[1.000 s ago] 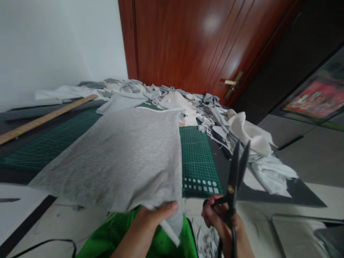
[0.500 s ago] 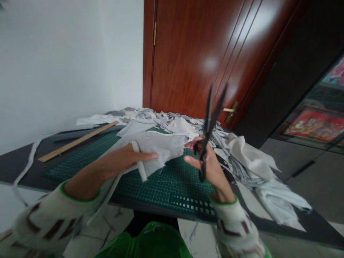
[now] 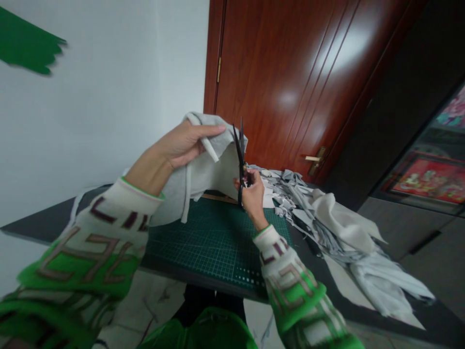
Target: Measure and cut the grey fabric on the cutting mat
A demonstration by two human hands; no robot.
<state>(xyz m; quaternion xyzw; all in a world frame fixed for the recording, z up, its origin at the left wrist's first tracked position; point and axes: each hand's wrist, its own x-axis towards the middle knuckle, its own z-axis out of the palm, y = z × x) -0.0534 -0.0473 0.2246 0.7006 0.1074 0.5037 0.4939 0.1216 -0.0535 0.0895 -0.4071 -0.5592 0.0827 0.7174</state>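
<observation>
Gray fabric (image 3: 209, 172), raised higher than before above the counter (image 3: 47, 218), hangs from the left hand's (image 3: 189, 140) closed grip. The right hand's (image 3: 253, 193) grip holds black scissors (image 3: 240, 157), blades parted at the fabric's right end. Bare green cutting mat (image 3: 210, 242) nears the counter's front edge; scraps (image 3: 337, 218) crowd rightward.

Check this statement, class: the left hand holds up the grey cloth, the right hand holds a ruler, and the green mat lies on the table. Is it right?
Not quite: the right hand holds scissors, not a ruler, as the head view shows. The left hand does hold up the grey cloth, and the green mat lies on the table.
</observation>
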